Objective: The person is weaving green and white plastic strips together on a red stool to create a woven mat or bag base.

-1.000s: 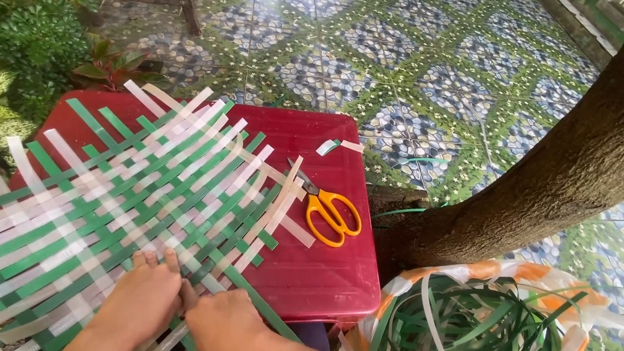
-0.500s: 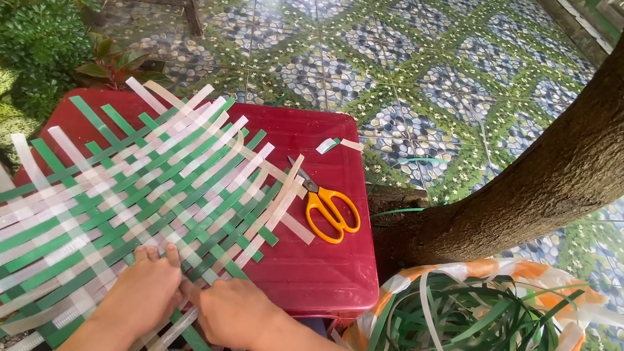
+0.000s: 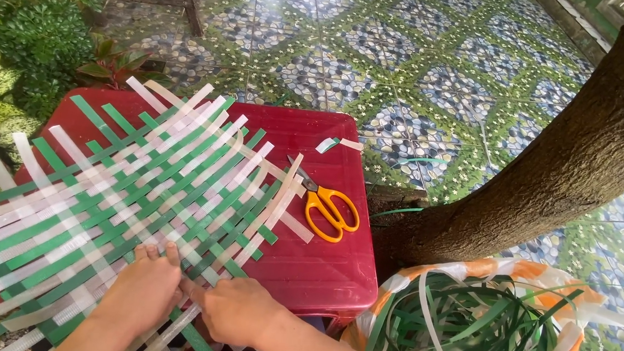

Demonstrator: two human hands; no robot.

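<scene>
A woven mat of green and white strips covered most of the red table, its middle interlaced, its ends loose. The left hand pressed flat on the near edge, fingers together; the right hand seemed pinched on a strip, though I could not tell surely. Orange-handled scissors lay beside. An orange-and-white sack of spare strips stood by the tree trunk; no label showed.

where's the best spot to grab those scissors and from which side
Probably by the orange handle loops, coming from the right, tree side. The scissors lie flat on the red table, loops pointing to the near right, blades tucked against the woven strips.
</scene>
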